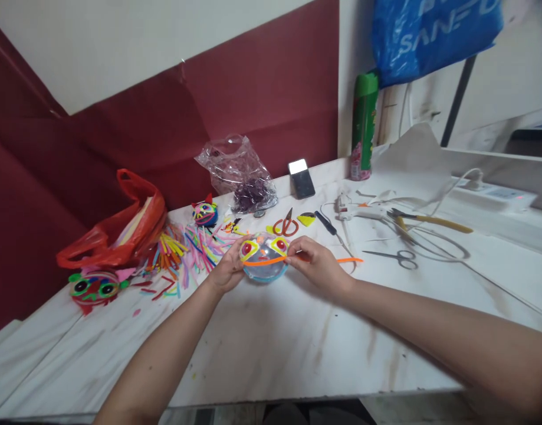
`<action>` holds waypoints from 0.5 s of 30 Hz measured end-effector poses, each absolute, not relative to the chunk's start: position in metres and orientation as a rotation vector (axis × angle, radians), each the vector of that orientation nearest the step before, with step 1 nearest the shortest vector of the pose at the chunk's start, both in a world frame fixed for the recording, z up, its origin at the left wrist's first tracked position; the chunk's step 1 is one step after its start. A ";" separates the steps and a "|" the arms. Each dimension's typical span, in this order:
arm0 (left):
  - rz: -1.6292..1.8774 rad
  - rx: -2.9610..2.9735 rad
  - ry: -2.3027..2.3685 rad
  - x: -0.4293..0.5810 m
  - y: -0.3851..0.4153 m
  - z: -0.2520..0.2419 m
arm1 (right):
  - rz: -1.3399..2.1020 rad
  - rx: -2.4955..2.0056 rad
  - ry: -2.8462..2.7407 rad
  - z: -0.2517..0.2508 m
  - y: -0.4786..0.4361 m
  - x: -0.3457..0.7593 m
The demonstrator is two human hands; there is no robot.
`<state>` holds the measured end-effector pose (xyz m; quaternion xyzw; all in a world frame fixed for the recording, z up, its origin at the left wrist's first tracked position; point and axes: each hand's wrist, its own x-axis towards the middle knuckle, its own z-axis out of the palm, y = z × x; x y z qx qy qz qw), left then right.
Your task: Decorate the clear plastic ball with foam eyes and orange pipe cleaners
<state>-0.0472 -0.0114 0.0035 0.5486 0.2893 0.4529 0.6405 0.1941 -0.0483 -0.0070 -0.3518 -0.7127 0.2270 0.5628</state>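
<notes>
Steadying a clear plastic ball [271, 271] above the near part of the marble-patterned tabletop [262, 354], head view. Left hand [230, 267]: fingers curled around the ball's left side. Right hand [306, 257]: thumb and forefinger pinched on an orange pipe cleaner [265, 261] at the ball's right; an orange length shows beyond the hand, probably its loose end.

Done: two yellow-rimmed eyes [280, 245] with red centres; light-blue edging [266, 279] along the bottom. Orange strip crosses below the eyes; whether it is fixed, cannot tell.

Left, by my reckoning: much. Lower front mostly bare, no ears visible. Two fuller decorated balls, one red-and-green [96, 288], one blue-and-pink [204, 213], wear ears and denser coverings. Judged partway.
</notes>
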 end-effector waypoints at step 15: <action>1.029 1.196 0.589 -0.046 -0.005 -0.008 | 0.880 -0.876 -1.544 -0.015 -0.040 0.197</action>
